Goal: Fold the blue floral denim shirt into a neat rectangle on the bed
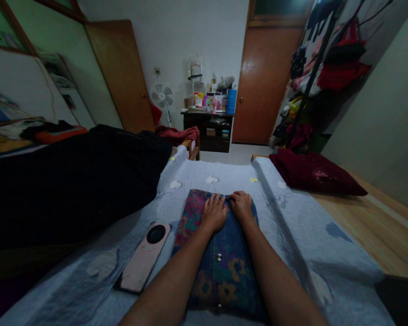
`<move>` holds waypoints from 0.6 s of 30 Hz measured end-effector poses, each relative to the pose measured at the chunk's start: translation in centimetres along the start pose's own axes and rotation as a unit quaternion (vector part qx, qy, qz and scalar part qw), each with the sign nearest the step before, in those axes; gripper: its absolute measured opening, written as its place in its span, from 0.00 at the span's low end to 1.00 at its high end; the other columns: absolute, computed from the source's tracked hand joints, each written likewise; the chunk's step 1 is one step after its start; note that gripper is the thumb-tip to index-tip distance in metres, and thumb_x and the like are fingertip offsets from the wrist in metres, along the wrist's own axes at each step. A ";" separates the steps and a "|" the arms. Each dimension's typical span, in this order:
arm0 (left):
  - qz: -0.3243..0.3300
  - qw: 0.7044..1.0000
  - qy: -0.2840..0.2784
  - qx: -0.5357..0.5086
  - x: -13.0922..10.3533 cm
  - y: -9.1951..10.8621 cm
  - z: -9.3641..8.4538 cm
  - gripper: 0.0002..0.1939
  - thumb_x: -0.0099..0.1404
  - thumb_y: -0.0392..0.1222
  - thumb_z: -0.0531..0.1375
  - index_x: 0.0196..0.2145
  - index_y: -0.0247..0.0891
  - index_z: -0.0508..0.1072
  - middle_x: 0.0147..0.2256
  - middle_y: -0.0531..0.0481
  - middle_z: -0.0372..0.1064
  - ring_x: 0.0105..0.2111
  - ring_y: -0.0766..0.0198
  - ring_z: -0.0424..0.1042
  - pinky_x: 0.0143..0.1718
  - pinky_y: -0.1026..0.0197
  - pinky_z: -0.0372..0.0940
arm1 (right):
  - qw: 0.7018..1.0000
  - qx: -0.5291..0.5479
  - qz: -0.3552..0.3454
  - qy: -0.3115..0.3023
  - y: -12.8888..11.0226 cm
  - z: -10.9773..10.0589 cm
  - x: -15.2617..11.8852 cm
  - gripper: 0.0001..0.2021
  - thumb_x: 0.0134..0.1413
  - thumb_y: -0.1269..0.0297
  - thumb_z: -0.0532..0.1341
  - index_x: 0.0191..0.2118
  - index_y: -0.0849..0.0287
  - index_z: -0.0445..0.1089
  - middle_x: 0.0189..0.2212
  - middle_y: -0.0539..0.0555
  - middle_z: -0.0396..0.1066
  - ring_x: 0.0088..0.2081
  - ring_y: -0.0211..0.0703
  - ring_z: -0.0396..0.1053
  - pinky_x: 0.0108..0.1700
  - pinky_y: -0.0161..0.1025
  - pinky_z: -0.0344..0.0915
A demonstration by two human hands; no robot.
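Observation:
A folded floral denim garment (221,280) lies flat on the light blue bedsheet (211,172) in front of me. It is blue with red and yellow flowers, and metal buttons run down its middle. My left hand (215,212) rests palm down on its upper part, fingers stretched out. Close beside it, my right hand (241,206) lies on the far right part, its fingers slightly bent over the top edge. Neither hand grips the cloth. To the left of the garment is a pink phone (144,258) with a round black camera ring, back side up.
A large black cloth (78,181) covers the left side. A dark red cushion (316,174) sits at the right on a wooden board (370,217). Beyond the bed stand a dark cabinet (206,140), a white fan (163,96) and hanging clothes and bags (343,72).

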State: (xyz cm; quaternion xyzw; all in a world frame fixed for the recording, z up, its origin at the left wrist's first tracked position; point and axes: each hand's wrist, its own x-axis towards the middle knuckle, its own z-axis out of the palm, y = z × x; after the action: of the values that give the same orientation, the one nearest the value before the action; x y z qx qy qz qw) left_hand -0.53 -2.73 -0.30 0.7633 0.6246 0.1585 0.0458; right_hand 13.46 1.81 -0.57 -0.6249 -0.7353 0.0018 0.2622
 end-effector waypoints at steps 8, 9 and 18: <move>-0.014 0.996 -0.018 -0.082 2.4 -0.2 -2.4 0.21 0.64 0.41 0.57 0.55 0.43 0.67 0.57 0.46 0.65 0.59 0.54 0.60 0.59 0.49 0.55 | 1.000 0.013 -0.014 0.022 0.2 0.3 -0.1 0.08 0.59 0.67 0.59 0.40 0.52 0.75 0.48 0.53 0.70 0.55 0.48 0.59 0.61 0.50 0.43; -0.015 0.996 -0.001 -0.086 2.8 -0.1 -2.6 0.20 0.63 0.39 0.58 0.53 0.43 0.69 0.55 0.47 0.67 0.57 0.54 0.62 0.58 0.50 0.56 | 1.000 0.015 -0.017 0.022 0.2 0.3 -0.1 0.08 0.59 0.67 0.59 0.40 0.52 0.74 0.48 0.53 0.70 0.55 0.48 0.58 0.61 0.51 0.42; 0.030 0.985 0.076 -0.149 4.2 -0.7 -0.5 0.10 0.63 0.34 0.59 0.42 0.41 0.75 0.44 0.49 0.72 0.46 0.60 0.67 0.51 0.57 0.60 | 1.000 0.009 -0.016 0.017 0.0 0.0 -0.3 0.07 0.58 0.68 0.58 0.39 0.54 0.73 0.41 0.53 0.71 0.52 0.47 0.61 0.62 0.51 0.40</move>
State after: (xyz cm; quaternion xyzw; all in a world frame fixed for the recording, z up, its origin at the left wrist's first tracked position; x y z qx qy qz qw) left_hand -0.63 1.41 0.79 0.7523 0.5723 0.3087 0.1066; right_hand 13.47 1.55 -0.66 -0.6103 -0.7409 -0.0061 0.2802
